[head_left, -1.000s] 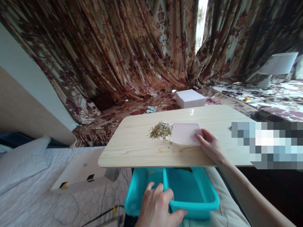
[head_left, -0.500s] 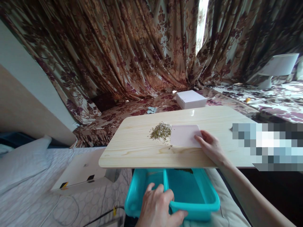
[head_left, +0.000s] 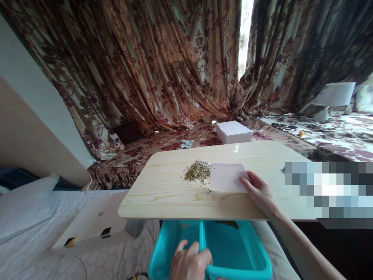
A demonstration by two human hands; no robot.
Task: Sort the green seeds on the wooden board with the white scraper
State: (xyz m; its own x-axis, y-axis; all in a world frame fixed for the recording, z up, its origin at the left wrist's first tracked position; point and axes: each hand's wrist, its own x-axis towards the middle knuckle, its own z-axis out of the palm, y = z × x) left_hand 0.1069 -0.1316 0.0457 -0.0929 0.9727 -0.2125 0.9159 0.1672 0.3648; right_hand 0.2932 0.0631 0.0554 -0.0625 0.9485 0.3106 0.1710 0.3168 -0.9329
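Note:
In my right hand (head_left: 260, 194) is a flat white dough scraper (head_left: 227, 177), pinched at its right end between thumb and fingers. The scraper lies nearly flat on a light wood-grain board (head_left: 171, 206), its left edge touching a pile of mixed green and pale grains (head_left: 198, 171). Below the board's near edge, my left hand (head_left: 190, 261) has its fingers curled over the divider and near rim of a turquoise two-compartment bin (head_left: 264, 259). The left thumb is mostly cut off by the frame. Some dark green matter (head_left: 230, 224) shows at the back of the bin's right compartment.
A white box (head_left: 234, 132) and a pale blue cloth (head_left: 186, 144) lie behind the board. To the left, a flat pale case (head_left: 93, 217) rests on the bed. A lamp (head_left: 338, 95) stands at far right; a blurred-out patch covers the board's right end.
The view has tilted up a little, so everything appears lower. The scraper and grain pile keep their places on the board, and my left hand stays at the bin.

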